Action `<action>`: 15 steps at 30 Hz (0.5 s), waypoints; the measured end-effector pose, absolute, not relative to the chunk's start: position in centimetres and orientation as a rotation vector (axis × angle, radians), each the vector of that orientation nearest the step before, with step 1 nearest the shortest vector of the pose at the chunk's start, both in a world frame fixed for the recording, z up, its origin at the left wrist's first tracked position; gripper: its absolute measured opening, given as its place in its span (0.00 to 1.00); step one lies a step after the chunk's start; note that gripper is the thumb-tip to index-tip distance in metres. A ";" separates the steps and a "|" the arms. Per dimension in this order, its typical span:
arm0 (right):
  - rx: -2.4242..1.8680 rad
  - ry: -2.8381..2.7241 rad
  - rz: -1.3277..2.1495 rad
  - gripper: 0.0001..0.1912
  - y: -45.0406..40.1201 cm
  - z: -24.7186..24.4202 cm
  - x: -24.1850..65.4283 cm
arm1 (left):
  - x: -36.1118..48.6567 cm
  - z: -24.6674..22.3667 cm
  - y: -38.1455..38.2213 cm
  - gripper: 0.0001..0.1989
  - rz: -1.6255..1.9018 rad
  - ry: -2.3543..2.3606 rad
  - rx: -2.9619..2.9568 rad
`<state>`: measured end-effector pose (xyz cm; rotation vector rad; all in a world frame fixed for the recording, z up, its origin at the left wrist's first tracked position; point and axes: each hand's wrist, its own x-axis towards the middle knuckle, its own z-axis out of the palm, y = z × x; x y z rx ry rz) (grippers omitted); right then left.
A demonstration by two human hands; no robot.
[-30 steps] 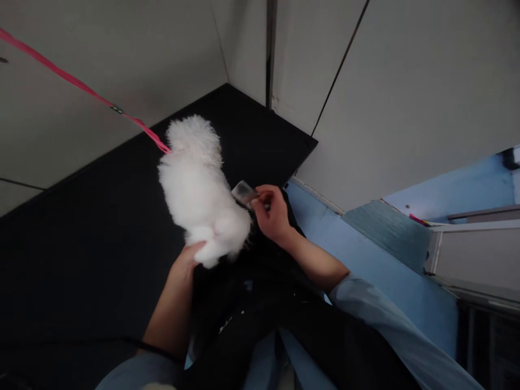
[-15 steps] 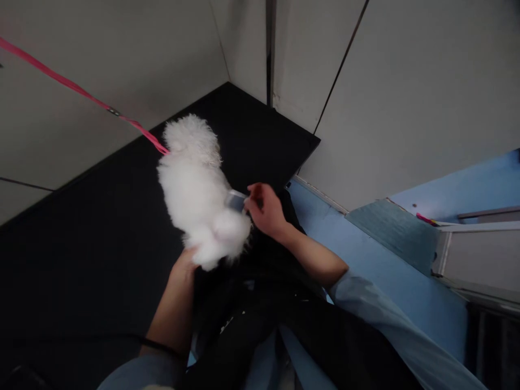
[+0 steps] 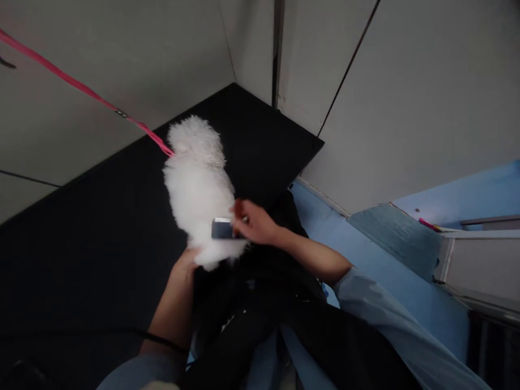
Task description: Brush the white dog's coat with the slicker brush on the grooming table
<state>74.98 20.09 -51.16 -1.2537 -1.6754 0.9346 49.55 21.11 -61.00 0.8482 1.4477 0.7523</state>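
And down it comes: since half a second ago, the right hand has swept lower and inward, carrying the slicker brush from the dog's flank to over its rump. From my end of the feed I've got that right hand closed on the brush, fingers curled in around the handle end, though motion blur hides just how they wrap it. The flat rectangular head sticks out to the left of the hand, dark face showing, right over the white fur; whether it presses in, I can't tell.

Across to my left hand now, and that one has stayed put! It's against the curly white dog at the hind end, part of it lost in the fluff, so how far the fingers close I can't say. The dog is just ahead of the left hand and to the left of the right one, its head farther off, turned away from me.

Beyond both hands, a pink lead runs from the dog's neck up and away to the left, a small metal clip partway along. Under it all, the black desk spreads out left of the left hand, and a dark cord crosses the forearm behind that hand.
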 end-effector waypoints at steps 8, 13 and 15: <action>-1.204 -1.616 1.006 0.09 20.6 -51.7 75.5 | 49.0 -59.8 21.7 0.41 0.675 1.369 1.020; -1.224 -1.493 0.861 0.10 20.6 -51.5 75.6 | 51.4 -59.7 21.7 0.34 0.763 1.558 1.275; -1.169 -1.606 0.977 0.09 20.8 -51.5 75.5 | 51.9 -59.7 21.6 0.32 0.817 1.579 1.318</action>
